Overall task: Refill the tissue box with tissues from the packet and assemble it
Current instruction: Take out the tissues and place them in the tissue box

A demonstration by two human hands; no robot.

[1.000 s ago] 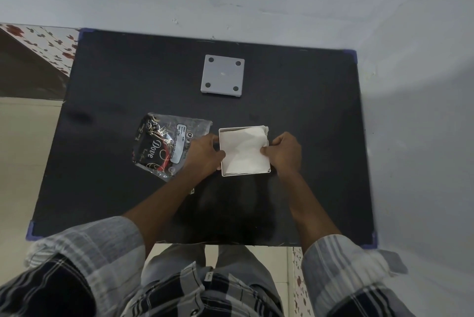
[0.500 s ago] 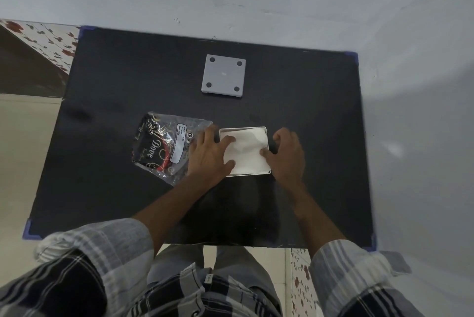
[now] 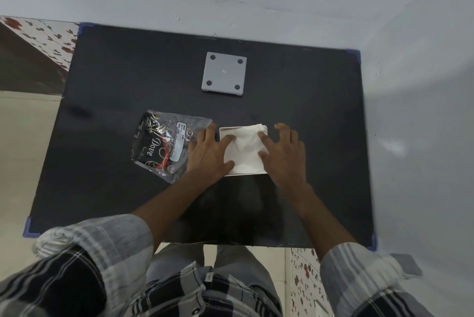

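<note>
A square white tissue box [image 3: 245, 174] stands open-topped on the black table [image 3: 123, 78], filled with white tissues [image 3: 245, 148] that bulge a little at the far right corner. My left hand [image 3: 209, 155] lies on the box's left side, fingers spread, with fingertips pressing on the tissues. My right hand [image 3: 284, 152] lies on the right side in the same way, thumb and forefinger on the tissues. The dark, clear-edged plastic tissue packet [image 3: 159, 144] lies flat just left of the box, partly under my left hand. A grey square box panel [image 3: 224, 74] with dark round pads rests farther back.
The table stands in a corner, with grey walls [image 3: 410, 111] along its far and right edges. Its near edge is over my lap, and tiled floor shows beyond the left edge.
Both hands shifted from gripping the box's sides to lying flat over its top. The tissues were pressed down and have bulged up again at the far right corner.
</note>
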